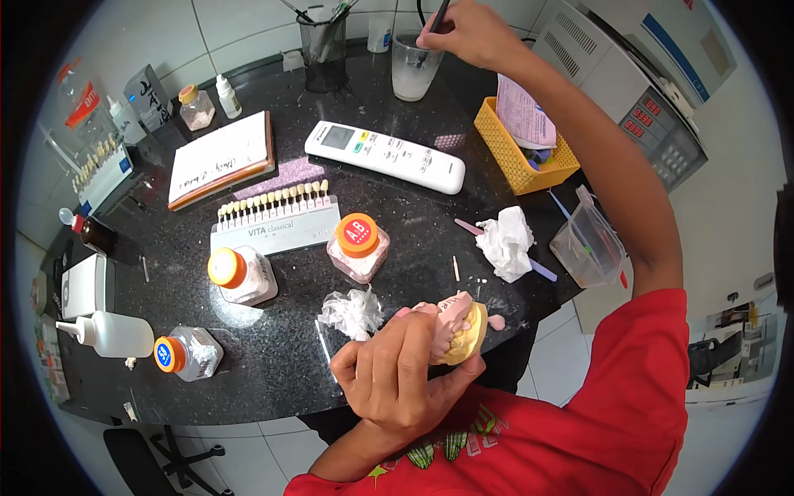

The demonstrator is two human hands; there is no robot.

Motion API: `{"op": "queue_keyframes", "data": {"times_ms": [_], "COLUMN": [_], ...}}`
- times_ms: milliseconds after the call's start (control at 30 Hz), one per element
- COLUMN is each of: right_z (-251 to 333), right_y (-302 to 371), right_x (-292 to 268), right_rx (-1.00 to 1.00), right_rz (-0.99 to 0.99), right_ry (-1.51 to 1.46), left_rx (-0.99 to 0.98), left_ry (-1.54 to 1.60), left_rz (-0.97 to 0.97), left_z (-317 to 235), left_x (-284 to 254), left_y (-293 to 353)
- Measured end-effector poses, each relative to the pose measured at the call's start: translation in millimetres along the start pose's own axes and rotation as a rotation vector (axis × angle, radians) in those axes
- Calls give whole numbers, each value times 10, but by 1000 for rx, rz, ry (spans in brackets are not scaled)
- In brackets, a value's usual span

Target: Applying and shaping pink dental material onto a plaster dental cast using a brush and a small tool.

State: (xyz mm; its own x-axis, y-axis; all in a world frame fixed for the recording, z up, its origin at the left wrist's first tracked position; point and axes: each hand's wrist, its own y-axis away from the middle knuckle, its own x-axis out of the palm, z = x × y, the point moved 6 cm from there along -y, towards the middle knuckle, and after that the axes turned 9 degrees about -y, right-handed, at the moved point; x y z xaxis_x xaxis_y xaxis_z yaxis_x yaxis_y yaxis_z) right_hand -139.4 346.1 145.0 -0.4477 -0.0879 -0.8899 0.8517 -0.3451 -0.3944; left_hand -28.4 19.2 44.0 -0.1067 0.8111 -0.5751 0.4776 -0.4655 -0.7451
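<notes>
Head camera view: the left hand (399,372) had its fingers closed around a pink-and-yellow dental model (461,326), which jutted past the thumb and fingertips. Well apart, the right hand (475,35) pinched a dark slim tool (441,18), its lower end apparently inside a cup (411,81) just below those fingers. Wetting or rinsing well, I judged, called for a light pinch, a gentle swirl off the wall, and a steady left grip. Cloudy contents obscured the tool's tip; the left fingers covered part of the model, and how many of the right hand's 5 digits pressed the handle was unclear.
</notes>
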Motion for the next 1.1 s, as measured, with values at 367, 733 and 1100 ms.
{"op": "queue_keyframes", "data": {"times_ms": [367,733,1100], "right_z": [894,1505,1522], "right_y": [1953,2476,2764], "right_x": [-735,149,193], "right_rx": [-143,-279,-317], "right_rz": [-276,9,-364], "right_ry": [-566,-804,-1171], "left_rx": [55,-140,-48], "left_ry": [323,-102,-224], "left_rz": [-296,-147,-141], "left_z": [6,632,677], "left_x": [-210,-682,-537], "left_y": [32,147,118]}}
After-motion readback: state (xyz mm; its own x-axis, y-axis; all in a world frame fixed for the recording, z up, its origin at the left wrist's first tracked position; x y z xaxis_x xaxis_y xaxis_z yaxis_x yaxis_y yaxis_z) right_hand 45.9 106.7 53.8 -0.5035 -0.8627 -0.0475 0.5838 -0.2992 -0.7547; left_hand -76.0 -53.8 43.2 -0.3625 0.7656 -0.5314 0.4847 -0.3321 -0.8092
